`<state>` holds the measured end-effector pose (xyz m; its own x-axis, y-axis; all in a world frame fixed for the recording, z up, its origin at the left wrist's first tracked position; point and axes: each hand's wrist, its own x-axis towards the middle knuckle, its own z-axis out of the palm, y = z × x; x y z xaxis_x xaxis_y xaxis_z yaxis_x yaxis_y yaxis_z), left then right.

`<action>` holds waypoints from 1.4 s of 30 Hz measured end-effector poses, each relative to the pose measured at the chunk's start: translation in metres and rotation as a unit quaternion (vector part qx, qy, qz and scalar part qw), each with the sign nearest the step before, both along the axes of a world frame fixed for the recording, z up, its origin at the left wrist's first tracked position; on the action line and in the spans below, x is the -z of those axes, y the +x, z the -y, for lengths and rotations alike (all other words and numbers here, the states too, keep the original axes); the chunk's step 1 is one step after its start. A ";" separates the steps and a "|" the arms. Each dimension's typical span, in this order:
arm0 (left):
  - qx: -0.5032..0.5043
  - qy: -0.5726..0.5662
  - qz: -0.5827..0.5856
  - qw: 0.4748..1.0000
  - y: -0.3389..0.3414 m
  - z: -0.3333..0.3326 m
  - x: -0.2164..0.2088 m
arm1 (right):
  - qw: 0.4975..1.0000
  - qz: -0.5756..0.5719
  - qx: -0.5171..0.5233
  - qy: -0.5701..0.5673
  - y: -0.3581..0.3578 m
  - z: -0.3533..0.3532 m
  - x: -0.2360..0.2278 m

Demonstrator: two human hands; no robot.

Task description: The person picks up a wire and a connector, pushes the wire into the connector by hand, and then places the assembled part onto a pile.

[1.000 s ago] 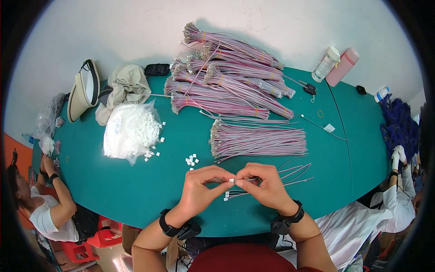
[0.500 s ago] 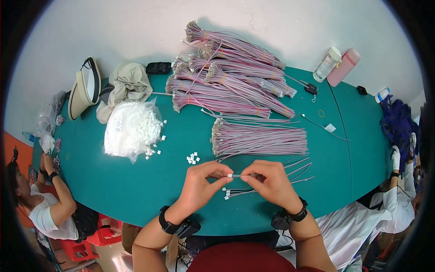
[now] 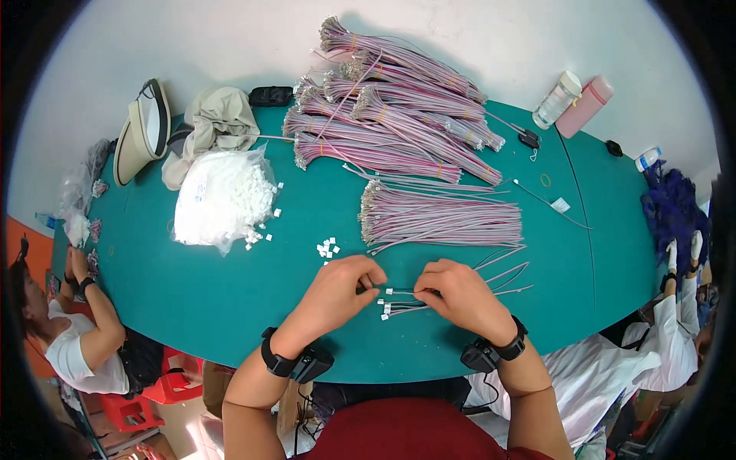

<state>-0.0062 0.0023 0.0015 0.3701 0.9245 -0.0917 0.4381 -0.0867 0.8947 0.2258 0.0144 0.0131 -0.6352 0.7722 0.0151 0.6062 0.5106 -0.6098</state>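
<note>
My right hand [image 3: 462, 297] pinches a thin grey cable, holding it low over the green table. A small white connector [image 3: 389, 291] sits on the cable's left end. Just left of that connector is my left hand [image 3: 337, 290], its thumb and forefinger slightly apart with nothing between them. Several cables with white connectors [image 3: 385, 310] lie just below, partly covered by my right hand. Beyond my hands spreads a loose row of grey and pink cables [image 3: 445, 218]. A few loose white connectors [image 3: 328, 248] lie beyond my left hand.
Banded cable bundles [image 3: 399, 115] are piled against the wall. At left are a clear bag of white connectors [image 3: 222, 199], a crumpled beige cloth [image 3: 218, 115] and a visor [image 3: 138, 142]. A clear bottle [image 3: 556, 103] and pink bottle [image 3: 584, 107] stand far right. Other people sit at both ends.
My left hand has let go of the connector end and drawn slightly left. The cable is lower, beside the other finished-looking ends, with my right hand still on it. The view has shifted a little.
</note>
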 end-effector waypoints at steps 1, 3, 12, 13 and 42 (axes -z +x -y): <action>0.022 0.015 -0.039 0.999 -0.004 0.000 0.000 | 1.000 0.002 0.002 -0.008 0.001 0.000 -0.001; 0.043 0.029 -0.077 0.996 -0.006 0.000 0.000 | 1.000 0.004 0.003 -0.017 0.002 -0.001 -0.001; 0.034 -0.025 -0.024 0.999 -0.004 -0.002 -0.002 | 0.991 -0.107 0.037 -0.069 -0.001 -0.001 0.000; 0.003 -0.082 0.042 0.996 -0.005 -0.001 -0.003 | 0.984 -0.136 0.060 -0.100 -0.004 0.000 -0.004; -0.056 -0.274 0.308 0.909 -0.002 -0.004 -0.001 | 0.917 -0.289 0.131 -0.240 0.003 0.002 0.002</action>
